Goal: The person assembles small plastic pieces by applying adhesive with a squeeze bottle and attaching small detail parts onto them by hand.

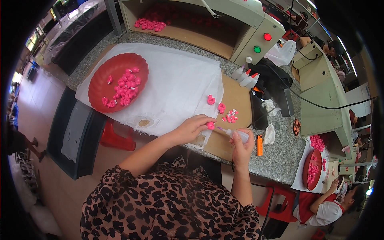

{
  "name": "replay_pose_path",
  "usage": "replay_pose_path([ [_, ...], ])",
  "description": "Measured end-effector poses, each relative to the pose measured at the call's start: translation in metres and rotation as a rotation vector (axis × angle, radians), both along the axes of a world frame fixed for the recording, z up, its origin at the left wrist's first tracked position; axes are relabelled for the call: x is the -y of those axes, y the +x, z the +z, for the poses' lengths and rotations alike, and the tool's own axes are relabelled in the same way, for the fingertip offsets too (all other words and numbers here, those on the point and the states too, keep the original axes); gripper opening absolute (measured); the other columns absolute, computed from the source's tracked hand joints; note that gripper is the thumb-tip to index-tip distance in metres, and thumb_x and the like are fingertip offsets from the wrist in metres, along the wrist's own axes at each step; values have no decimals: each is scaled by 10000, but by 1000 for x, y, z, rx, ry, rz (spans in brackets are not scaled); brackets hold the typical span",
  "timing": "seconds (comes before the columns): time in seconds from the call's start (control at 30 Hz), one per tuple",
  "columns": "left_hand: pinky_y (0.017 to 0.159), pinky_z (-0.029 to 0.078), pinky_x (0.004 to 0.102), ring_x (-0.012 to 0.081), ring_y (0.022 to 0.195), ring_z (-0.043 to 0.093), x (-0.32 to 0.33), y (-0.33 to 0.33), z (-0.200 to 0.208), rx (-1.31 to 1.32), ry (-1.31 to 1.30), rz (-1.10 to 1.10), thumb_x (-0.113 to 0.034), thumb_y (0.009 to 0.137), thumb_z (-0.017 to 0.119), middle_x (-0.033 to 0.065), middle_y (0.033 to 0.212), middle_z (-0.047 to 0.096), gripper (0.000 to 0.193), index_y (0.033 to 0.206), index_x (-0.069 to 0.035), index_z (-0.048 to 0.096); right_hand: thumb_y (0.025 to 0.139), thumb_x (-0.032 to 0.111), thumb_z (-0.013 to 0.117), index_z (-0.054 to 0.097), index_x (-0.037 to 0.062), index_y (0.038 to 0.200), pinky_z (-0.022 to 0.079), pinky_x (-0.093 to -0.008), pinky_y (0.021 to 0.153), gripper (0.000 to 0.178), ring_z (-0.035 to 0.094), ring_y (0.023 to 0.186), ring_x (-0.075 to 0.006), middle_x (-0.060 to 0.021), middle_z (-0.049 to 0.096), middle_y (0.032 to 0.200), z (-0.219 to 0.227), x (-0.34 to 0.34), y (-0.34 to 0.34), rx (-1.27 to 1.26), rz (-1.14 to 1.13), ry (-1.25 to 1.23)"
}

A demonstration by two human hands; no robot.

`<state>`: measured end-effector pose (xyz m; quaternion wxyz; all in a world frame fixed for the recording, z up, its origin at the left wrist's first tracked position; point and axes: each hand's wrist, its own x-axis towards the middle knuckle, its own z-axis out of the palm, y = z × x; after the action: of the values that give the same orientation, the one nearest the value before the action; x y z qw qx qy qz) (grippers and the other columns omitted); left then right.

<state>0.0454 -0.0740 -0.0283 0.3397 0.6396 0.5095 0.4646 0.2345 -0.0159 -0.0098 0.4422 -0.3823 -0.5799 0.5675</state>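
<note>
My left hand [195, 128] pinches a small pink piece, shaped like a little figure or flower [210, 125], between thumb and fingers. Wrapped in my right hand [243, 147] is a small translucent squeeze bottle [240, 136]; its thin purple tip points left and almost meets the pink piece. I cannot tell whether they touch. Just beyond my hands lie two more pink pieces [211, 99] and a small cluster of pink and silvery bits [230, 116] on brown cardboard [234, 94]. To the left, a red scalloped dish [98, 82] holds several finished-looking pink pieces [127, 86].
White paper [176, 76] covers much of the granite bench. Behind it stands a beige machine [260, 38] with pink pieces inside. At right are squeeze bottles [250, 80], a black phone-like slab [258, 110], an orange lighter [259, 145] and crumpled tissue [270, 134]. A co-worker [330, 212] sits at far right.
</note>
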Motion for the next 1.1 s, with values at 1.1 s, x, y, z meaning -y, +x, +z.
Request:
replay_pose_path([
  [1.1, 784, 386, 323, 273, 893, 491, 1, 1, 0, -31, 65, 16, -69, 807, 453, 138, 942, 517, 270, 1069, -13, 489, 778, 145, 582, 455, -2, 865, 402, -213, 559, 213, 496, 605, -102, -56, 505, 711, 8, 0, 3, 62, 74, 26],
])
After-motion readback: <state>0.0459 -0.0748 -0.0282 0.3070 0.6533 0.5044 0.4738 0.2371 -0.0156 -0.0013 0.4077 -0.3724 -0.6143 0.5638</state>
